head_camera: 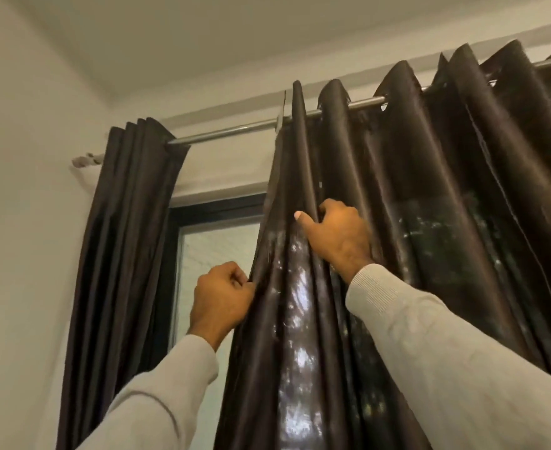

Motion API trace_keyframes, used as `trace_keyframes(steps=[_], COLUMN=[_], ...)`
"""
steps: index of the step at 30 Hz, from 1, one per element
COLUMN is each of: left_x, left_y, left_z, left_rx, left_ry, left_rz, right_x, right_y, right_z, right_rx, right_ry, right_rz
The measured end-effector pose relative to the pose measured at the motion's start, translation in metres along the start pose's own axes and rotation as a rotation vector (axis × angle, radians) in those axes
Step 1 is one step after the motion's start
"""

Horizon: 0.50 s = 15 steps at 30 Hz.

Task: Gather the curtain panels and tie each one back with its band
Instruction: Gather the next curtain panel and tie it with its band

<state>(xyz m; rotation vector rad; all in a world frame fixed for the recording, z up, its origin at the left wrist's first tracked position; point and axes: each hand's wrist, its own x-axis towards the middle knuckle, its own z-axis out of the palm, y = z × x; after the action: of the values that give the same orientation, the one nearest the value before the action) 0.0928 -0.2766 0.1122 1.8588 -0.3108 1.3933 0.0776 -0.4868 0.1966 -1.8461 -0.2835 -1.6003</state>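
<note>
A dark brown, shiny curtain panel [413, 196] hangs spread in folds on a metal rod [228, 130]. My left hand [222, 297] grips this panel's left edge at about mid height. Higher up, my right hand [335, 235] holds a fold of the same panel, thumb on the front and fingers tucked behind. A second dark panel [128, 222] hangs bunched together at the rod's left end, apart from both hands. No tie band is in view.
Between the two panels a dark-framed window [215, 248] with frosted glass shows. A white wall [24, 190] stands on the left and the ceiling [202, 34] is above. The rod's bracket [280, 115] sits near the right panel's edge.
</note>
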Motion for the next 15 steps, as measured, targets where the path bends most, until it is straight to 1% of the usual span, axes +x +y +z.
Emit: trace_keyframes(steps=[3,7,9,11,13,15], left_x=[0.011,0.021,0.027,0.032,0.027,0.017], left_y=[-0.011,-0.035,-0.043,-0.047,-0.048,-0.048], left_z=[-0.015,-0.037,-0.045,-0.047,-0.042,-0.038], left_rx=[-0.024,-0.026,-0.081,-0.172,-0.276,-0.344], left_ry=[0.092,0.134,0.140,0.063,-0.070,-0.158], left_rz=[0.045,0.055,0.034,0.030,0.080,0.155], right_x=[0.016,0.033,0.032,0.027,0.027,0.036], right_y=[0.000,-0.002,-0.013,-0.034,-0.061,-0.084], right_z=[0.000,0.000,0.007,0.025,0.046,0.060], right_rx=[-0.008,-0.063,-0.113,-0.137,-0.049,0.010], right_ry=[0.080,0.175,0.176,0.045,-0.131,-0.221], right_rz=[0.029,0.118,0.131,0.024,-0.123,-0.187])
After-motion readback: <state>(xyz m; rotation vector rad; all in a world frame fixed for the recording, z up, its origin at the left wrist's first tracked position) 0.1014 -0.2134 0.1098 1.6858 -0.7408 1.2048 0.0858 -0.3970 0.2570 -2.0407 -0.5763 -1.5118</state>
